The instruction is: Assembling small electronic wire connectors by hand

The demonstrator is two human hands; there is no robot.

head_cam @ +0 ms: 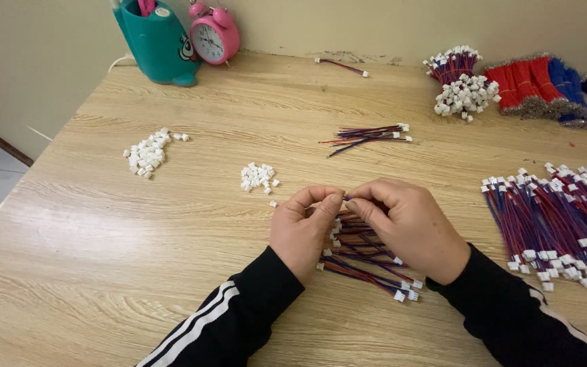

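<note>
My left hand (pixel 304 231) and my right hand (pixel 409 224) meet at the middle of the wooden table (pixel 171 272), fingertips pinched together on a thin red and blue wire with a small white connector; the piece between the fingers is mostly hidden. Under both hands lies a small pile of red and blue wires with white connectors (pixel 368 268). A small heap of loose white connectors (pixel 258 177) sits just beyond my left hand.
A bigger heap of white connectors (pixel 147 153) lies at the left. Finished wire bundles (pixel 565 217) fill the right side. More wires (pixel 368 134) lie mid-table. Red and blue wire bundles (pixel 538 88), a teal holder (pixel 157 41) and a pink alarm clock (pixel 215 35) stand at the back.
</note>
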